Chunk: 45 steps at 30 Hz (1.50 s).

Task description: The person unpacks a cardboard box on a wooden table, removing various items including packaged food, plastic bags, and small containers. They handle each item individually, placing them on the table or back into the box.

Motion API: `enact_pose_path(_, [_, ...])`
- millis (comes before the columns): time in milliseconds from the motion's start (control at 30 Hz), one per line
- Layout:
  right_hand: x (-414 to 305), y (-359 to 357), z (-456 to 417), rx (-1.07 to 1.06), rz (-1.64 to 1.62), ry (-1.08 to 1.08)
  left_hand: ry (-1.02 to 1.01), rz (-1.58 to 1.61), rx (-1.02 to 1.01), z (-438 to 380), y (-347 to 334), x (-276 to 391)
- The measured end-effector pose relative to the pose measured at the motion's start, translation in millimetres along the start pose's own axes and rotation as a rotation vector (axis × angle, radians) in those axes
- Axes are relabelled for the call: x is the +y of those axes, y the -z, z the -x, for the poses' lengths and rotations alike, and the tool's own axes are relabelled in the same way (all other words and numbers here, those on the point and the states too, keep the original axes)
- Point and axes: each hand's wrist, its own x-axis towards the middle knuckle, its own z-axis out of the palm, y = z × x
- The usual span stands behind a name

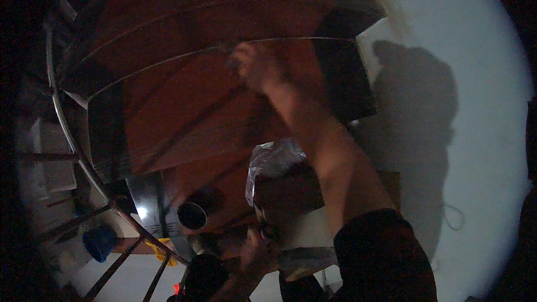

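My right hand (256, 65) reaches out at the pale edge of a dark red stair step (184, 113); it is blurred, and whether it holds something small is unclear. Low in the picture, my left hand (258, 247) has its fingers curled round a small dark thing that I cannot make out. Between the hands, crumpled clear plastic (279, 157) lies over the top of a dark, box-like thing (285, 188). A dark round container (192, 215) stands to the left of my left hand.
A metal handrail (90, 172) with bars curves down the left side. Beyond it are a blue bucket (100, 243) and a white rack-like thing (54, 161). A yellow cloth-like thing (161, 251) is by the rail. The pale wall (482, 134) at right bears a shadow.
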Motion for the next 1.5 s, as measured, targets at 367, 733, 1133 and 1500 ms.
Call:
enact_pose_path(367, [273.4,71.2,127.1,0.515,0.939,-0.051,-0.043,-0.022,-0.009,-1.7,-2.8,14.3])
enact_pose_path(733, [199.7,113.2,214.7,-0.045,0.747,-0.396,-0.077,0.009,0.036,3.0,-4.4,-7.2])
enact_pose_path(1133, [-57.8,64.5,170.9,-0.105,0.334,-0.455,-0.087,0.034,0.065,20.0,3.3,-6.9])
enact_pose_path(1500, [-49.9,45.3,46.2,0.119,-0.103,-0.078,-0.032,0.026,0.033,15.3,10.7,2.2])
